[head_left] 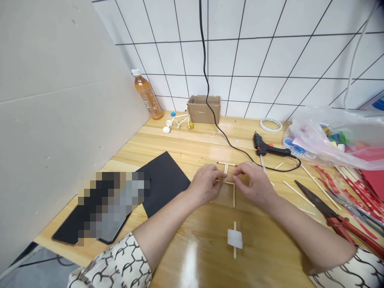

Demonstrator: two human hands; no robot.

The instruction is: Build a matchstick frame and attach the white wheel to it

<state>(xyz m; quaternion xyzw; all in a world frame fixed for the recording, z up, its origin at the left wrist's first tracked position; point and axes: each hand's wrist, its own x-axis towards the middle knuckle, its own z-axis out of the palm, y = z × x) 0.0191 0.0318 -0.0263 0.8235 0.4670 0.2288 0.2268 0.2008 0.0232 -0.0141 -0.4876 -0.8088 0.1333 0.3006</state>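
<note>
A small frame of thin pale sticks (pixel 226 170) lies on the wooden table, with a red-tipped crossbar at its far end. My left hand (pixel 207 182) pinches the frame's left side near the closer crosspiece. From the right, my right hand (pixel 253 182) has its thumb and index finger drawn together beside the frame; whatever is between them is too small to make out. One stick (pixel 234 196) points from the frame toward me. Closer still, a white rounded piece (pixel 235 239) sits across another short stick.
A black glue gun (pixel 270 149) and its cord lie behind my right hand. Scissors (pixel 324 212) and loose sticks are at right, beside a plastic bag (pixel 333 136). Black card (pixel 165 184) lies left. A stick model (pixel 178 121), cardboard box (pixel 204 110) and bottle (pixel 147 96) stand behind.
</note>
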